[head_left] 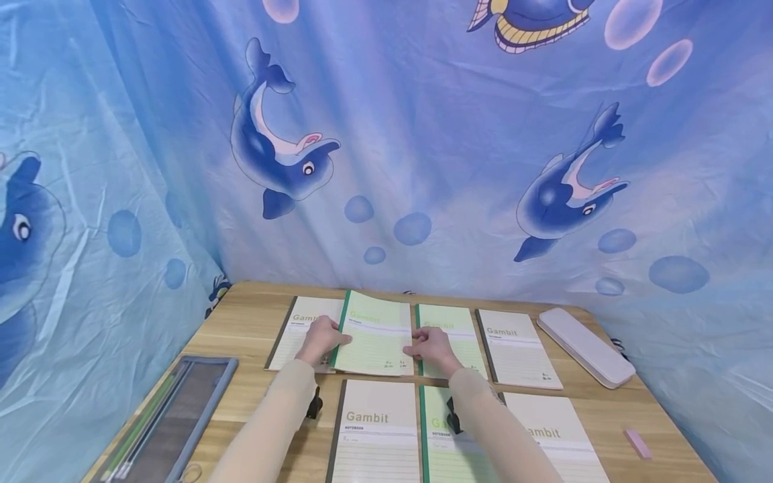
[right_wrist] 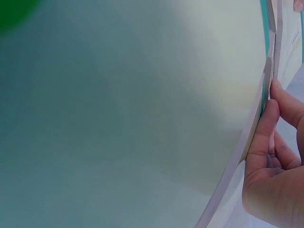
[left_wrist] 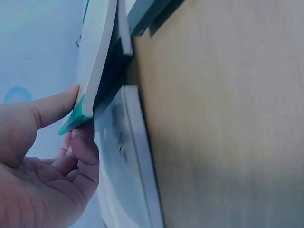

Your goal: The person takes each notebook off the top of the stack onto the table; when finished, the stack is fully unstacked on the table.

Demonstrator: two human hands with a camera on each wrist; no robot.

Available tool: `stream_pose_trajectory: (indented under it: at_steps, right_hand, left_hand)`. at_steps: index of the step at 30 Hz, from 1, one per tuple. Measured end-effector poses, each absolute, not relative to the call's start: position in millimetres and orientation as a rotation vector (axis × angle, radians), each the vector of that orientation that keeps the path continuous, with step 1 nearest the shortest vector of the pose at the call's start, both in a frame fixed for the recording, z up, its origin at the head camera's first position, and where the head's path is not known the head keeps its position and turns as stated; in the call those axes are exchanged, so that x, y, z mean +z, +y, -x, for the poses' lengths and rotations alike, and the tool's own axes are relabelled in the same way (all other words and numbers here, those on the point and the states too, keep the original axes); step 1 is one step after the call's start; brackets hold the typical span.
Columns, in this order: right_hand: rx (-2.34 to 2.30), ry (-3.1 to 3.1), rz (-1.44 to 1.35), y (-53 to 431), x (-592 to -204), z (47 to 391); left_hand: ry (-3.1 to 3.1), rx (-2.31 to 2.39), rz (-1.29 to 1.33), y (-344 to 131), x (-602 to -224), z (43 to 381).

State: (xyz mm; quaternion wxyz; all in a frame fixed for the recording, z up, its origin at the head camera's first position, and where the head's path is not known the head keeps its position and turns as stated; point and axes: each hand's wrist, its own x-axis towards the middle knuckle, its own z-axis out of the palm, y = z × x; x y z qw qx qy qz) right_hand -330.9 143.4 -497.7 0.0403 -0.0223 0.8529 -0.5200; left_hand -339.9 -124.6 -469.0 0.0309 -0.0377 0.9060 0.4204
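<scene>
A green notebook with a dark green spine is raised slightly in the back row, overlapping the white notebook on its left. My left hand pinches its spine edge, thumb on the cover and fingers underneath, as the left wrist view shows. At the opposite edge, my right hand pinches it between thumb and fingers. Another green notebook lies just right of it, partly covered by the right hand. In the right wrist view, a large pale green cover fills most of the frame beside the right fingers.
A white notebook ends the back row, beside a white pencil case. Nearer lie a white notebook, a green one and another white one. A mesh pouch is left; a pink eraser is right.
</scene>
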Motion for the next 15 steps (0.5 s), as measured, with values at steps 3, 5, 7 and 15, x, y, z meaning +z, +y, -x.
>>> stream_pose_trajectory:
  at_steps: [3, 5, 7, 15]
  right_hand:
    - [-1.596, 2.619, 0.064, 143.1, -498.0, 330.6]
    - [-1.599, 2.615, 0.058, 143.1, -498.0, 330.4]
    - [-1.594, 2.621, 0.064, 143.0, -498.6, 330.4]
    - [-1.582, 2.636, 0.058, 140.8, -498.0, 329.9]
  left_hand:
    - [2.784, 1.294, 0.135, -129.7, -465.0, 338.3]
    - [2.785, 1.297, 0.147, -132.5, -463.4, 337.0]
    - [2.795, 1.303, 0.167, -134.9, -464.6, 336.3]
    - [2.732, 1.533, 0.214, -143.8, -470.2, 331.9]
